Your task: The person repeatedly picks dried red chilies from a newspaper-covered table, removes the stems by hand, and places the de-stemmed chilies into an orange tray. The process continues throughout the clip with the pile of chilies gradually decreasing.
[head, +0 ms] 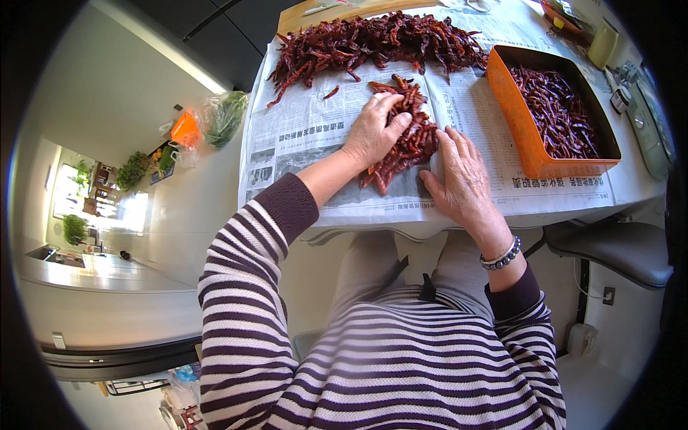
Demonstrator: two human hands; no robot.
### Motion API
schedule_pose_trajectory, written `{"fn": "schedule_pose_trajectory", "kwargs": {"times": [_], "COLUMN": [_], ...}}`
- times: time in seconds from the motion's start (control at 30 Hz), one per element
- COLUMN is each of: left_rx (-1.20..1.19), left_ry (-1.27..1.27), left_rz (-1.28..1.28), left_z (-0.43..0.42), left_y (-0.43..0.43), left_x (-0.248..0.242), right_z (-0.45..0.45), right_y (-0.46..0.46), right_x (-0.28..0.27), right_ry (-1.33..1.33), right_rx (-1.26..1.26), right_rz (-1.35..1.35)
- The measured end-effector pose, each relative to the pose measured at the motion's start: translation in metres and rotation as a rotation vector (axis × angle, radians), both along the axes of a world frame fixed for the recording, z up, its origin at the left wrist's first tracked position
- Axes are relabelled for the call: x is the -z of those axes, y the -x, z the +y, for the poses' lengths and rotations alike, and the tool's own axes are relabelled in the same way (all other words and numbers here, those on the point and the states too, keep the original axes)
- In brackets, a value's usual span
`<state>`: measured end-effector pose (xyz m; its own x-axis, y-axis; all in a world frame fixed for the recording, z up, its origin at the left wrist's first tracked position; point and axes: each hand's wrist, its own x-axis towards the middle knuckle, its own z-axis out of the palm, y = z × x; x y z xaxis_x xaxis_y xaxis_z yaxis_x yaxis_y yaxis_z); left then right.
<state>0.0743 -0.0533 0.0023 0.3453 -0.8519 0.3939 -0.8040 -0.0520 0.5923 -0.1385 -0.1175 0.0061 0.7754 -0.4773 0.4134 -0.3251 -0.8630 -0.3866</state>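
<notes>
Dried red chili peppers (406, 145) lie in a small heap on the newspaper (317, 156) before me. My left hand (376, 126) rests on the heap's left side, its fingers and thumb bent over the chilies; whether it grips any is hidden. My right hand (459, 172), with a beaded bracelet (502, 257) at the wrist, lies at the heap's right edge, fingers slightly apart and holding nothing that I can see. A larger pile of dried chilies (371, 43) spreads behind. To the right, an orange rectangular tin (513, 123) holds more chilies (556, 113).
A wooden board (298, 19) lies behind the large pile. One loose chili (331, 92) is left of the heap. A jar (621, 100) and a pale green appliance (647, 123) stand right of the tin. A dark stool seat (613, 252) is at the lower right.
</notes>
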Motion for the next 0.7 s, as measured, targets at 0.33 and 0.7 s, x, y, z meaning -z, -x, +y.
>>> {"fn": "schedule_pose_trajectory", "kwargs": {"times": [0.33, 0.7], "left_rx": [0.005, -0.170], "left_ry": [0.049, 0.107], "left_rz": [-0.033, 0.173], "left_z": [-0.009, -0.015], "left_y": [-0.022, -0.084], "left_x": [-0.025, -0.006], "right_z": [-0.003, -0.006], "right_y": [0.002, 0.002], "right_x": [0.003, 0.004], "right_ry": [-0.085, -0.112], "right_rx": [-0.005, -0.031], "right_rz": [-0.121, -0.172]}}
